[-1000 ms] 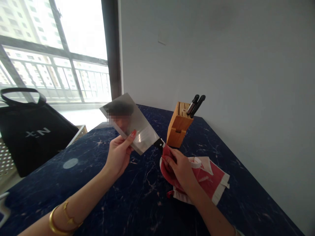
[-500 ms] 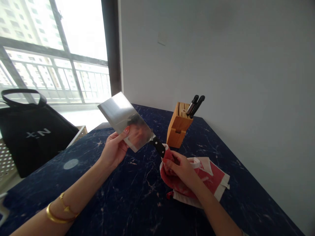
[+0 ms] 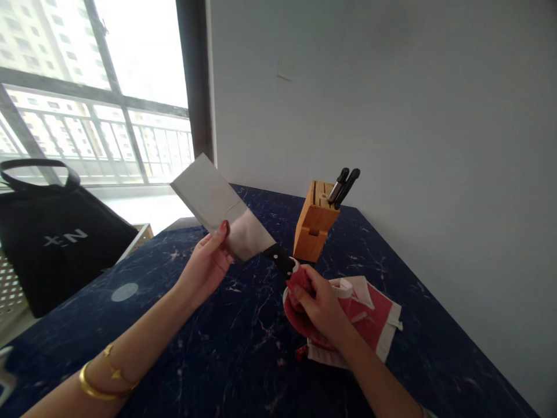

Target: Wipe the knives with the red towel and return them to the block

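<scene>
A cleaver (image 3: 217,203) with a broad steel blade and a black riveted handle is held tilted above the table, blade up to the left. My left hand (image 3: 211,261) pinches the blade's lower edge area, thumb on the near face and fingers behind. My right hand (image 3: 319,302) is closed on a red and white cloth (image 3: 378,313), bunched around the end of the cleaver's handle. The rest of the cloth drapes onto the table to the right. The fingers behind the blade are partly hidden.
Beyond my right hand stands a wooden knife block (image 3: 314,226) with two black-handled tools (image 3: 343,188) in its slots. The dark blue marbled table (image 3: 243,348) carries a round pale disc (image 3: 125,292). A black bag (image 3: 56,232) stands left, near the window.
The cleaver has turned slightly, and its blade no longer shows the earlier reflection. My right hand and the cloth have shifted a little at the handle's end.
</scene>
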A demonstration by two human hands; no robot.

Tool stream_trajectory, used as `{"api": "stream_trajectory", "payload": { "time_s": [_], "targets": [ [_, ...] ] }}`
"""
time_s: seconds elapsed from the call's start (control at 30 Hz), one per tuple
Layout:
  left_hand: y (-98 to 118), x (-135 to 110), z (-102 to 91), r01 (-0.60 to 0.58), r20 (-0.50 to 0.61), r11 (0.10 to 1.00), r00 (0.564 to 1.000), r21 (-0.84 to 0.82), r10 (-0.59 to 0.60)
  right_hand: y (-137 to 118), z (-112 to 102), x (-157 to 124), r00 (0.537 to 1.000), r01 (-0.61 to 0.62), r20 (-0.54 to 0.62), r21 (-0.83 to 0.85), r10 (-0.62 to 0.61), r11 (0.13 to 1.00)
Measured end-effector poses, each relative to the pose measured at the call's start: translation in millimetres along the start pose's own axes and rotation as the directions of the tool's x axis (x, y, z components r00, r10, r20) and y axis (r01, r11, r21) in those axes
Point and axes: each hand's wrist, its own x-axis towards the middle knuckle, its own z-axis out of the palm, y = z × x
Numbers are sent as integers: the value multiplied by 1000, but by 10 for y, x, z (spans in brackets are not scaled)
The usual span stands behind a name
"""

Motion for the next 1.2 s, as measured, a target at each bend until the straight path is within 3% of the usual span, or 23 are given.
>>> {"api": "stream_trajectory", "payload": {
  "time_s": [0.13, 0.3, 0.37, 0.5, 0.6, 0.7, 0.83, 0.97, 1.2],
  "targets": [
    [-46, -32, -37, 207, 161, 978, 965, 12, -206, -52, -25, -1, 993, 38, -103, -145, -53, 989],
    [-15, -170, 23, 441, 312, 839, 787, 318, -532, -58, -109, 0, 963, 44, -234, -356, -135, 933],
    [17, -193, 61, 453, 319, 818, 764, 355, -561, -43, -136, 4, 950, 65, -244, -458, -195, 887],
    [62, -138, 73, 442, 252, 831, 808, 337, -532, 21, -148, 13, 921, 165, -161, -665, -355, 728],
    [59, -77, 43, 506, 149, 794, 804, 336, -575, 84, -141, 22, 903, 224, -78, -754, -423, 617],
    [33, -51, 29, 538, 48, 784, 815, 309, -578, 128, -149, 37, 901, 237, -49, -777, -431, 583],
    [-20, -45, 26, 497, -57, 831, 864, 248, -500, 124, -170, 61, 907, 249, -55, -729, -417, 638],
    [-63, -36, 11, 420, -144, 873, 907, 247, -396, 90, -164, 81, 929, 265, -45, -613, -368, 744],
    [-139, -108, 93, 248, -75, 916, 969, 316, -237, 63, -114, 82, 942, 142, -204, -475, -265, 868]
  ]
}}
